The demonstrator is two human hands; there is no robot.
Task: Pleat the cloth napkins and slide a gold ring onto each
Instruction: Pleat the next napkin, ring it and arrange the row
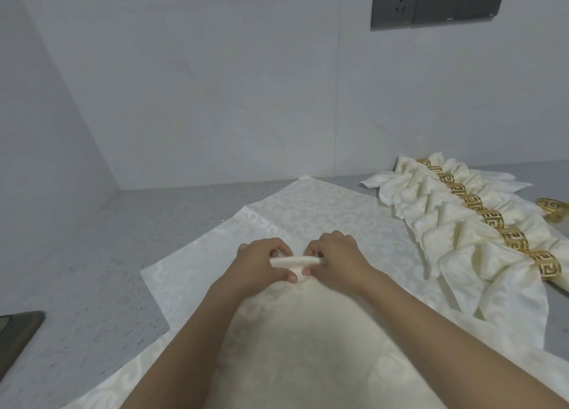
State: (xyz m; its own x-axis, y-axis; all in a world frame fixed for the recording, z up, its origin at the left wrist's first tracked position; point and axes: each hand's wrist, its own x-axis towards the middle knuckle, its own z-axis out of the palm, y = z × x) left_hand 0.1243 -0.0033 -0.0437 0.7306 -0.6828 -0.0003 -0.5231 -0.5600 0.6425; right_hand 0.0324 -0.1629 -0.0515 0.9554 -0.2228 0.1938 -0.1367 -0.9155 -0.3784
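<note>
Here, grey counter [101, 254] at left, cream napkin [308, 211] spread flat on it, point away from person. Left hand [261, 262] pinches left end of raised pleat [297, 260]; right hand [335, 259] pinches right end, thumbs nearly touching beneath. Pleat's long axis runs left to right across both hands, flat cloth lying beyond fingers. Further right, row of finished napkins [455, 224] in rings; spare gold ring [552, 207] nearer right hand.

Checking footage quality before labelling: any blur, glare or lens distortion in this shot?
Head view: soft, even light, no glare or hard shadows; wide-angle bending at the wall corner and socket panel; left hand, right hand and pleated napkin slightly soft; ringed napkins sharper.
</note>
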